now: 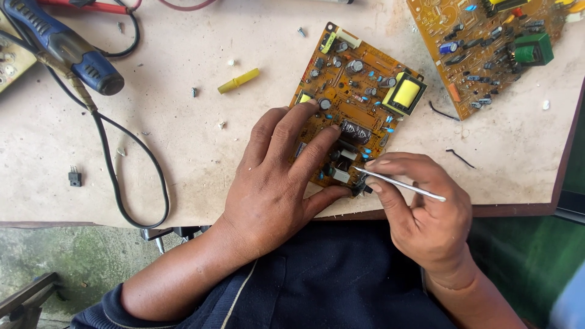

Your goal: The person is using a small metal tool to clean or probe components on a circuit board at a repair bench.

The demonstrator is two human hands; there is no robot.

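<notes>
Worn, dusty workbench (183,146). Left hand (274,183), fingers spread flat, pins an orange circuit board (356,91) steady. Right hand (420,213) pinches metal tweezers (399,183), tips at the board's near edge.

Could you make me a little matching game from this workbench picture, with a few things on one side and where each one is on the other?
Things:
1. tweezers
2. blue tool handle
3. yellow plastic piece
4. second circuit board

Places:
A. top right corner
B. top left, on its cable
C. in the right hand
D. on the table left of the circuit board under the left hand

Pairs: 1-C, 2-B, 3-D, 4-A
</notes>
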